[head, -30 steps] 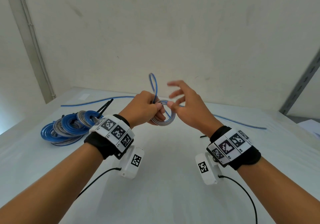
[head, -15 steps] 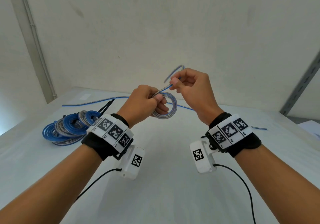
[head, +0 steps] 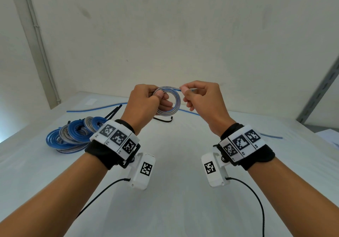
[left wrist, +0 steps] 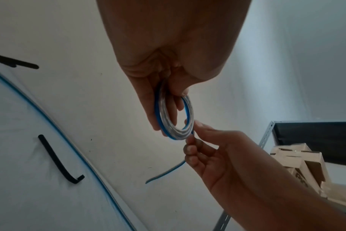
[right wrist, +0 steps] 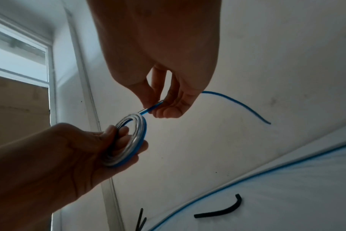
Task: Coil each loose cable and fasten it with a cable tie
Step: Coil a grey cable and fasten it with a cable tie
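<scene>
— Cable (head: 167, 102) feels light and springy, so my left hand (head: 145, 103) pinches the coil's rim, held up above the bench (head: 174, 209), or the turns will probably spring apart.

— And the other one?

— My right hand (head: 200, 97) pinches the loose tail just beside the coil. A black tie (head: 163, 119) lies below, finished coils (head: 73, 136) to the left, a pale wall behind.

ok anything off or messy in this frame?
Nothing damaged or spilled. The coil in the left hand is tidy; the right hand pinches its loose tail. One cable tie lies bent on the table, unused.
</scene>
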